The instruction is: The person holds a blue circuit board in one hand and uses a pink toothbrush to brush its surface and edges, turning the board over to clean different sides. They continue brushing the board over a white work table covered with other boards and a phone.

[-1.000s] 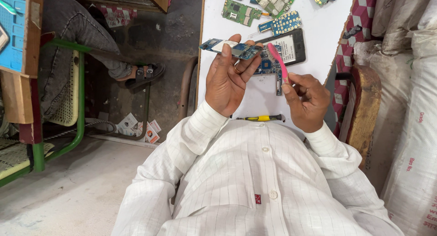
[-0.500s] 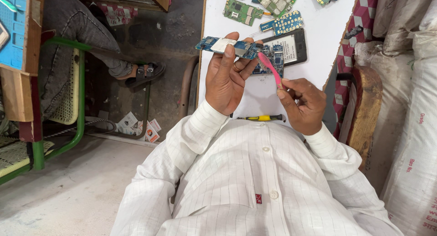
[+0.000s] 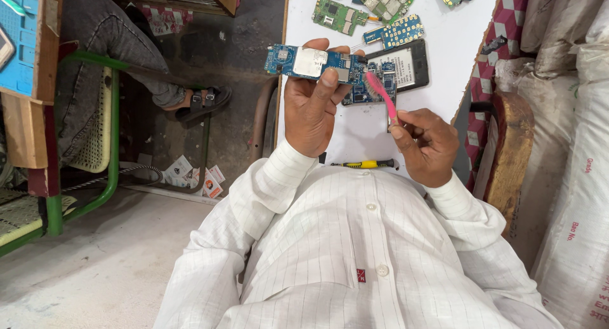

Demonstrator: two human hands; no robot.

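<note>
Blue circuit board (image 3: 315, 62) with matt metal shield, glossy pink plastic brush (image 3: 381, 94) (smooth white tabletop (image 3: 444, 50) beneath)

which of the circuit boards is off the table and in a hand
The long blue circuit board with a silver shield, gripped in the left hand. The green boards and small blue keypad board lie flat on the white table.

Grey concrete floor (image 3: 95, 265), green metal chair (image 3: 113, 145), white table (image 3: 457, 56).
</note>
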